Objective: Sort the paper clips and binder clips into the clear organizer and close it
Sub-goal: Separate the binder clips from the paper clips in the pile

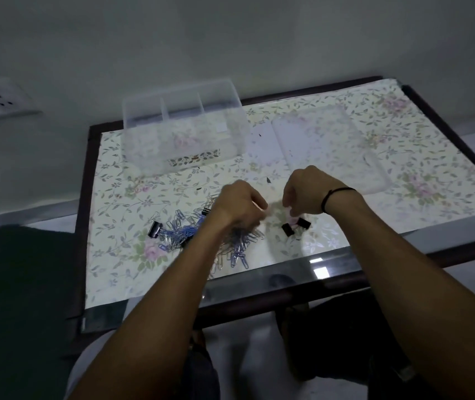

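On the near half of the floral-covered table, the separating step is judged to be in hand: binder clips are being drawn out of the mixed heap and nothing has yet been placed in the clear organizer. The left hand is held over the right edge of the paper clips, fingers curled downward; whether anything is pinched cannot be told, since the fingertips are blurred. The right hand is lowered over two black binder clips, fingers bent toward them, and a grip cannot be confirmed. A third binder clip is seen at the heap's left edge.

The organizer is stood open at the far left of the table, its long axis running left to right, its dividers pointing toward the wall. Its lid is laid flat just to its right, long axis running away from the person. A firm pinch on a clip and a carry over the near wall into one compartment is judged to be called for next.
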`<state>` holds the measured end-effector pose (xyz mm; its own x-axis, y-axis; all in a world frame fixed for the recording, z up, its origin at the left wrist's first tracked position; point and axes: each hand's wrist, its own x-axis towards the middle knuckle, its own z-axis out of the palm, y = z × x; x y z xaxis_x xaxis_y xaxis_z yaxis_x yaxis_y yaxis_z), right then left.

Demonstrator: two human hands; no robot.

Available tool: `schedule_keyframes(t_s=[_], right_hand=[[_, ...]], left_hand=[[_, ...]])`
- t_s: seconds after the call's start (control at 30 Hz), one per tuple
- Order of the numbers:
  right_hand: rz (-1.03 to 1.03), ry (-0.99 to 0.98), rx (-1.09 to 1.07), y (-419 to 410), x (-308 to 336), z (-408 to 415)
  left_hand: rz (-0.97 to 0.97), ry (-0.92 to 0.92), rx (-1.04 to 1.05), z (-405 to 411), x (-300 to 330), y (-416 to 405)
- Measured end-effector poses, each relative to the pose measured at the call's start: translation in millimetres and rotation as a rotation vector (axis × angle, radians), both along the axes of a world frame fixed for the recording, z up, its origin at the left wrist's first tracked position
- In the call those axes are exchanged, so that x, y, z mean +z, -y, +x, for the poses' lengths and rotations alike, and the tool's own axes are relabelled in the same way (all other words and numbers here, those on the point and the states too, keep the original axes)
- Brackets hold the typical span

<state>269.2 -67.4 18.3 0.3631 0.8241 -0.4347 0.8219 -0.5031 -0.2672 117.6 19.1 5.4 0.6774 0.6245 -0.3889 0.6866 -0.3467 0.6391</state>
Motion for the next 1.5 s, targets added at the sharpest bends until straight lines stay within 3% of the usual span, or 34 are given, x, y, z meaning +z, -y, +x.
schedule_keyframes(t_s=[0.1, 0.23, 0.5, 0.7, 1.27, 1.5], right_hand=[[0.156, -0.048, 0.081, -10, 2, -16], [0.201, -0.077, 0.176, -27, 1, -33], [0.204, -0.039, 0.29, -53, -12, -77], [0.203, -0.018, 0.273, -55, -27, -89], [0.272, -0.088, 0.191, -62, -1, -69], [0.251, -0.106, 0.19, -59, 3, -64]], left_hand=[[0.037, 0.056, 0.152, -31, 8, -32], [0.133, 0.027, 0.228, -71, 3, -56], [0.144, -0.146, 0.028, -73, -10, -54], [0.358, -0.171, -0.045, -63, -20, -35], [-0.248, 0.182, 0.449, -90, -4, -75], [-0.257, 0.145, 0.41, -95, 1, -81]])
